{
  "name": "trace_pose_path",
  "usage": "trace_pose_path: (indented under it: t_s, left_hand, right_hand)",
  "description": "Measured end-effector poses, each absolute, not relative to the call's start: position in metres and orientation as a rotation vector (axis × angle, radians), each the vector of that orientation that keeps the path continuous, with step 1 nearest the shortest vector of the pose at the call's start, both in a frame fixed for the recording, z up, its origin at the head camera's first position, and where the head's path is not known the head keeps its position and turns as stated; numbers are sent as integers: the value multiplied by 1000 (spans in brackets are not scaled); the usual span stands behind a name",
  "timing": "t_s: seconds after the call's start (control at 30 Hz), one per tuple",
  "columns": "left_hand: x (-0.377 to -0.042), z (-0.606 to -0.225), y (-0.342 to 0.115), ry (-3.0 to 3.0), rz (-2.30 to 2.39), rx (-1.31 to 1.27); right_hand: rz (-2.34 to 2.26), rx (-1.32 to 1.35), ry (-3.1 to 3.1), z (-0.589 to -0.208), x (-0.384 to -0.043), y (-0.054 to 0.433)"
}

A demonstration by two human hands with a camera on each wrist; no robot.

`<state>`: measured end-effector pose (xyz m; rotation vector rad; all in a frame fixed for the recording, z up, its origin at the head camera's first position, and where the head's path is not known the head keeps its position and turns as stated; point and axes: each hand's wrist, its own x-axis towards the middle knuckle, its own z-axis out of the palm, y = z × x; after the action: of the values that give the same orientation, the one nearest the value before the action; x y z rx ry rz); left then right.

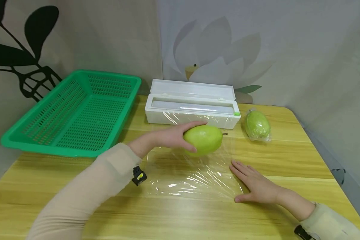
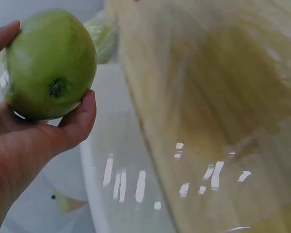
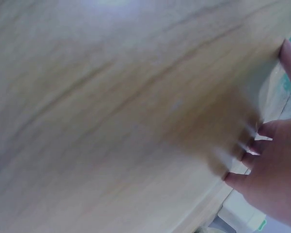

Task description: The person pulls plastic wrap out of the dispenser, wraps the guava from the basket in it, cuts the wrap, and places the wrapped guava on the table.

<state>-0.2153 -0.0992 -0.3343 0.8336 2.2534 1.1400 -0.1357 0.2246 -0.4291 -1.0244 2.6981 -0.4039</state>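
Observation:
My left hand grips a green pear by its rounded end, its stem pointing right. In the left wrist view the pear sits between thumb and fingers, above the table. Clear plastic wrap spreads beneath it, running from the white wrap dispenser box, whose lid is raised. With its fingers spread, my right hand rests on the table at the right edge of the wrap. In the right wrist view the right hand's fingertips touch the tabletop.
At the back right lies another pear, wrapped in clear film. A green plastic basket stands on the left, overhanging the wooden table. Behind the table is a wall with a printed flower.

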Motion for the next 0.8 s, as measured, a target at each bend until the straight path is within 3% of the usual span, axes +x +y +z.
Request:
trace_pose_path:
  t_s: [0.8]
  left_hand:
    - [-198,-387,-104,2126,1091,794]
  right_hand:
    - [-395,-996,2682,-425,-136,222]
